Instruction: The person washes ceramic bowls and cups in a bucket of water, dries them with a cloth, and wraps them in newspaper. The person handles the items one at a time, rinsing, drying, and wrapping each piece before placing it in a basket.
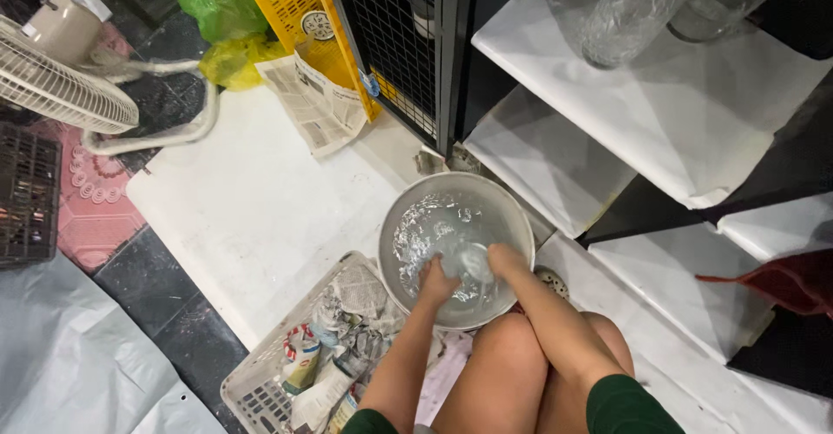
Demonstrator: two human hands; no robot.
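A round metal basin [408,213] full of water sits on the floor in front of my knees. Both my hands are dipped in it. My left hand [434,279] and my right hand [506,259] close around a small clear glass object [473,263] under the water. The object's exact shape is blurred by ripples.
A white plastic basket [260,382] with crumpled newspaper lies at lower left. White paper-lined shelves [694,130] stand on the right, with two tall clear glass vases [633,9] on top. A white floor fan [61,87], a yellow crate [299,9] and a black wire rack [399,43] stand behind.
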